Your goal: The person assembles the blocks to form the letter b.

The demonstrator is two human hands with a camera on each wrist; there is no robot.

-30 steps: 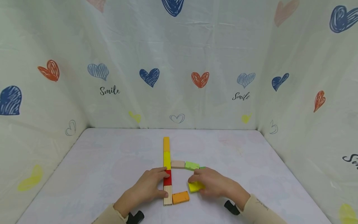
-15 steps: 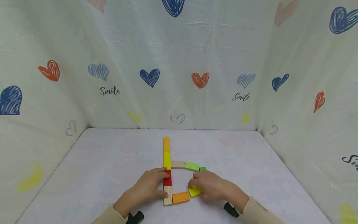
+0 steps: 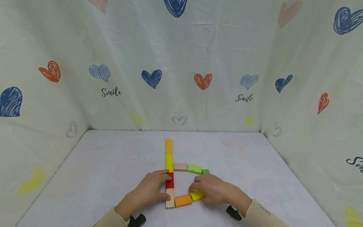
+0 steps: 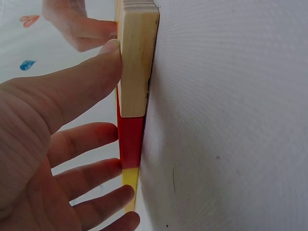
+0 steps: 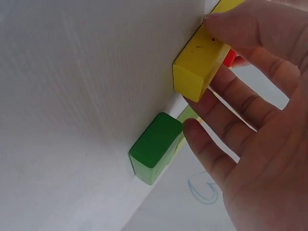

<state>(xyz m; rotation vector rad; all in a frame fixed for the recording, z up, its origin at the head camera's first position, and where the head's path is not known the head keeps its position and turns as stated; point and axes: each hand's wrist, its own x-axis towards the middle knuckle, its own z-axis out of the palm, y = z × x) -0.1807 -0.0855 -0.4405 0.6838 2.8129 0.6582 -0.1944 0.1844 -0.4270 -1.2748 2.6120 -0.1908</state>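
A straight column runs away from me: a plain wood block point(image 3: 169, 201), a red block point(image 3: 170, 183), a yellow block point(image 3: 169, 160) and a yellow-orange block point(image 3: 168, 146). My left hand point(image 3: 150, 188) rests against its left side, thumb on the plain block, fingers spread along the red and yellow ones. My right hand point(image 3: 216, 189) pinches a second yellow block point(image 5: 199, 60) between thumb and fingers. This block lies at the right end of an orange block point(image 3: 183, 200), which touches the column's near end. In the right wrist view, the little finger is close to a dark green block point(image 5: 157, 139).
A pale beige block point(image 3: 180, 166), a light green block point(image 3: 194, 168) and the dark green one curve right from the column. The white table point(image 3: 113, 151) extends to both sides. A heart-printed curtain point(image 3: 181, 101) hangs behind and beside it.
My right hand has shifted the pinched yellow block slightly left and nearer, up to the orange block's end. More of the dark green block now shows. My left hand has stayed in place.
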